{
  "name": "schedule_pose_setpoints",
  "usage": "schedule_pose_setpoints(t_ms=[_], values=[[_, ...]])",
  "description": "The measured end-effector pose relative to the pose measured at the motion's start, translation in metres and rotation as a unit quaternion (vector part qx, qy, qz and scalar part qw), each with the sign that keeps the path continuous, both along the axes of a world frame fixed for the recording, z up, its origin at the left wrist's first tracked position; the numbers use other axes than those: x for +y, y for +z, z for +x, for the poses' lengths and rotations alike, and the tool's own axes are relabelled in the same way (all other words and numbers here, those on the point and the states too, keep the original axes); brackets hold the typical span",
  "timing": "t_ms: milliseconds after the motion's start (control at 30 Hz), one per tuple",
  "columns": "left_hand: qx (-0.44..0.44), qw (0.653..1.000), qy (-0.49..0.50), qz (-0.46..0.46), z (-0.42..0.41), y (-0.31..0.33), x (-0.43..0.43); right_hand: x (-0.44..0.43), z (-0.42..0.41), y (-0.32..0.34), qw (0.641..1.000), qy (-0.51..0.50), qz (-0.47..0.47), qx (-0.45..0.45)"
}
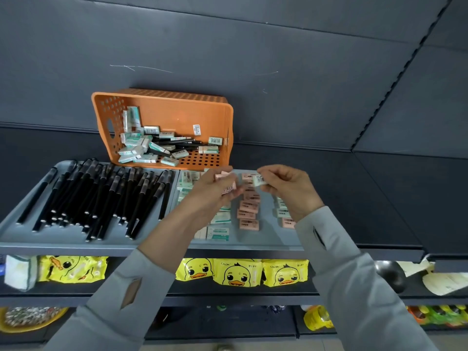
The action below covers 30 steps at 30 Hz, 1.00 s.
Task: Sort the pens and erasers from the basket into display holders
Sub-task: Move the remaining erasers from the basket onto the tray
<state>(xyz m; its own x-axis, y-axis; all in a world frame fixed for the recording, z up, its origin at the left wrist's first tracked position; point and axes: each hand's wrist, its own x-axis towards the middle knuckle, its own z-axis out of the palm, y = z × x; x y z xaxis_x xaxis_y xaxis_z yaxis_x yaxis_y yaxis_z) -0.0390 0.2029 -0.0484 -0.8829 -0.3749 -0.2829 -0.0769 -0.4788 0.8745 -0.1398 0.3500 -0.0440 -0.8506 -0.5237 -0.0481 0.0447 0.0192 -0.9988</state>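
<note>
"CKOK" on yellow duck packs (236,273); barcodes and print on erasers (249,224) too small to read

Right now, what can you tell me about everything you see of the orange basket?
The orange basket looks like plastic, rectangular, its walls dotted with round holes, with an oval handle slot in the left wall. It is tipped up so its opening faces forward, on the dark shelf against the back panel, right behind the grey display trays. White-and-green erasers and a few black pens lie piled on its lower wall. A barcode sticker sits inside.
</note>
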Motion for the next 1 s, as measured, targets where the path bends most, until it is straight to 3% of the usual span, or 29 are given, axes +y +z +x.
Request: schedule_pose_setpoints(t_ms=[67, 167, 400, 733, 1000], values=[[0.007, 0.997, 0.022, 0.068, -0.001, -0.001, -0.007, 0.013, -0.008, 0.000, 0.998, 0.008, -0.019, -0.059], [0.009, 0.998, 0.018, 0.068, -0.001, -0.001, -0.009, 0.030, -0.018, 0.001, 0.996, 0.022, -0.021, -0.086], [0.004, 0.993, 0.011, 0.118, -0.011, 0.000, 0.002, 0.046, -0.024, -0.008, 0.998, 0.000, -0.019, -0.063], [0.001, 0.994, 0.002, 0.106, -0.028, -0.002, 0.016, 0.067, -0.037, -0.023, 0.999, -0.039, 0.019, 0.001], [-0.006, 0.993, 0.016, 0.115, -0.036, -0.002, 0.020, 0.070, -0.046, -0.028, 0.999, -0.013, 0.020, 0.038]])
